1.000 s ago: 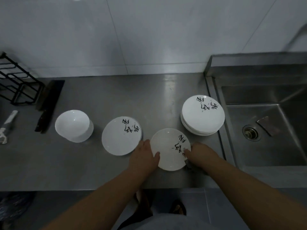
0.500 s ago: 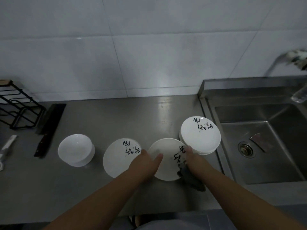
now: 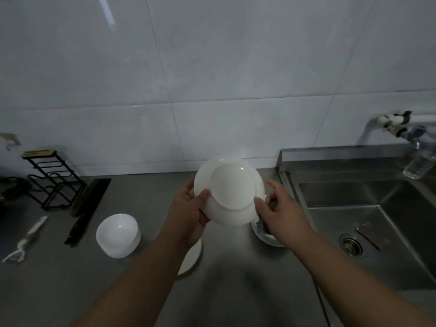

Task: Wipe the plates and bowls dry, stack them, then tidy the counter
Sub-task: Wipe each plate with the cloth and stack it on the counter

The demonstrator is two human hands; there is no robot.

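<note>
1 white plate (image 3: 230, 192) is held up over the steel counter (image 3: 141, 197), its plain underside to the camera. The left hand (image 3: 188, 213) grips its left rim, thumb on the base. The right hand (image 3: 280, 213) pinches the right rim, with 1 grey cloth (image 3: 262, 226) under its palm. Below lie 1 second plate (image 3: 192, 258), 1 plate stack (image 3: 269, 240), 1 bowl stack (image 3: 118, 234), 1 knife (image 3: 82, 223) and 1 peeler (image 3: 26, 239)
</note>
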